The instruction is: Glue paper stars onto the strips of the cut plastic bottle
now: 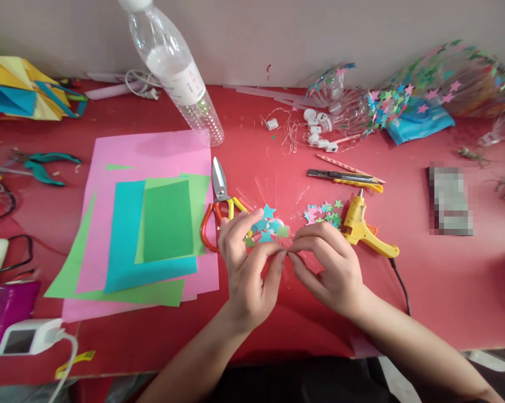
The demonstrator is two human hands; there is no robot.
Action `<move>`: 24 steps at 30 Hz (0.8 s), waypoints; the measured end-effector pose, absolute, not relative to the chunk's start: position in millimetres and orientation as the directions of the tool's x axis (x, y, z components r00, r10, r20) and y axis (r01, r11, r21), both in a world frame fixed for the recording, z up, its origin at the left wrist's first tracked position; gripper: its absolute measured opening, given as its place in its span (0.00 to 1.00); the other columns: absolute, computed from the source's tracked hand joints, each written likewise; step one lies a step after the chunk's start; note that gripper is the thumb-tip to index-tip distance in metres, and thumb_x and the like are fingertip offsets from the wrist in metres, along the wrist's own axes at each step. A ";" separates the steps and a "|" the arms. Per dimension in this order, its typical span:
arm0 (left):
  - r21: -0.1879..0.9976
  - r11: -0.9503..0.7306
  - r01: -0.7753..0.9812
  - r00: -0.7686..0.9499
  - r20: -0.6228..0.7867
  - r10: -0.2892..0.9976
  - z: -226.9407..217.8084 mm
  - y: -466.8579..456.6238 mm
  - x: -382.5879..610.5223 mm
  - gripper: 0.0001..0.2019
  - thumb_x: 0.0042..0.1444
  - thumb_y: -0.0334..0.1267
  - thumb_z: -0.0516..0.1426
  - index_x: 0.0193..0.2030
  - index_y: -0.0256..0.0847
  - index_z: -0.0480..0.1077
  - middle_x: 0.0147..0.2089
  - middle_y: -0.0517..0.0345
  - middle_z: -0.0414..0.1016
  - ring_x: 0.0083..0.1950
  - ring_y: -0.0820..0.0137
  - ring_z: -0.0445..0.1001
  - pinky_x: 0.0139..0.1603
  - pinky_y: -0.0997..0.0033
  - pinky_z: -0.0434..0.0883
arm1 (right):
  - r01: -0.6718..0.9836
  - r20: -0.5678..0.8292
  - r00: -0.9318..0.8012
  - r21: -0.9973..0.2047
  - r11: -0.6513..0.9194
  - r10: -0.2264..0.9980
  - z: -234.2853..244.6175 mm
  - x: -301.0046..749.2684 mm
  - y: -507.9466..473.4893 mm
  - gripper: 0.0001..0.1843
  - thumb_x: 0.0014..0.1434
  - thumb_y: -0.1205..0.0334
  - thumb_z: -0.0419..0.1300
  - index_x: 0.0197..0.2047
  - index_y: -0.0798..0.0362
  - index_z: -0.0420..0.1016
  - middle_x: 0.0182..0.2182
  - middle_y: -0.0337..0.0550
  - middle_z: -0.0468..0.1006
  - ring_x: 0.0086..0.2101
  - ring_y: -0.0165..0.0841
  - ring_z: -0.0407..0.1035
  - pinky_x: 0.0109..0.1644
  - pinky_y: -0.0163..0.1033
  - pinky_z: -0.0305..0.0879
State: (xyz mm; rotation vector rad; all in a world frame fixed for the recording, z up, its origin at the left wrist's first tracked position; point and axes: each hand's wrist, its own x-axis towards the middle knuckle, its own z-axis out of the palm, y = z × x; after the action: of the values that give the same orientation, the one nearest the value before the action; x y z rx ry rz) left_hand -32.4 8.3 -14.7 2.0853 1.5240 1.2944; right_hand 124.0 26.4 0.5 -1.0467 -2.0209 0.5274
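My left hand (pixel 252 274) and my right hand (pixel 330 266) meet fingertip to fingertip over the red table. Thumb and index finger are pinched together on each; whatever lies between them is too small to make out. Just beyond the fingertips is a cluster of larger blue, green and pink paper stars (pixel 268 211), partly covered by my left hand. Small paper stars (pixel 328 214) lie in a pile past my right hand, beside a yellow hot glue gun (pixel 356 218). Scissors (pixel 220 187) with red and yellow handles rest left of my left hand, one handle partly hidden.
Coloured paper sheets (pixel 168 221) are stacked on the left. A tall plastic bottle (pixel 181 78) stands behind them. A utility knife (pixel 345 178) lies beyond the glue gun. Star-trimmed clear plastic pieces (pixel 387 106) and small string lights (pixel 315 129) sit at the back. Teal-handled pliers (pixel 46 165) lie far left.
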 end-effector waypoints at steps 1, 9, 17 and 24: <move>0.650 -0.412 0.638 0.051 0.499 0.865 -14.5 7.9 -32.5 0.04 0.58 0.28 0.57 0.37 0.40 0.70 0.62 0.47 0.61 0.65 0.54 0.59 0.67 0.42 0.55 | 0.494 0.450 -0.351 -0.656 0.571 0.821 0.4 124.0 26.4 0.07 0.58 0.74 0.59 0.39 0.55 0.70 0.35 0.47 0.73 0.36 0.33 0.67 0.39 0.41 0.68; 0.726 -0.393 0.565 0.032 0.457 0.889 -14.7 10.6 -37.6 0.04 0.60 0.29 0.55 0.37 0.40 0.69 0.66 0.49 0.59 0.70 0.53 0.52 0.69 0.41 0.52 | 0.496 0.466 -0.323 -0.658 0.567 0.824 0.8 126.6 25.4 0.09 0.57 0.74 0.59 0.40 0.54 0.69 0.36 0.47 0.74 0.37 0.34 0.68 0.40 0.41 0.69; 0.737 -0.358 0.573 0.013 0.428 0.903 -16.8 14.8 -37.7 0.03 0.63 0.32 0.54 0.38 0.41 0.68 0.69 0.50 0.56 0.71 0.56 0.54 0.69 0.45 0.54 | 0.529 0.474 -0.287 -0.646 0.551 0.832 -1.7 130.9 29.1 0.08 0.58 0.74 0.58 0.39 0.54 0.69 0.34 0.46 0.74 0.37 0.34 0.68 0.41 0.42 0.68; 0.727 -0.358 0.586 0.013 0.433 0.901 -17.2 15.6 -35.3 0.05 0.63 0.35 0.55 0.35 0.41 0.67 0.67 0.51 0.59 0.72 0.58 0.52 0.69 0.45 0.55 | 0.529 0.481 -0.326 -0.621 0.579 0.814 -0.1 129.9 28.7 0.07 0.59 0.73 0.56 0.39 0.52 0.69 0.34 0.44 0.73 0.36 0.34 0.67 0.39 0.41 0.67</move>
State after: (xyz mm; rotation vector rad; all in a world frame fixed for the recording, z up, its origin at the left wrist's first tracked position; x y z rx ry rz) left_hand -35.3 15.6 -17.2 1.9548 1.5275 1.2773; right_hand 129.9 28.7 -0.1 -1.0700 -2.0115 0.4532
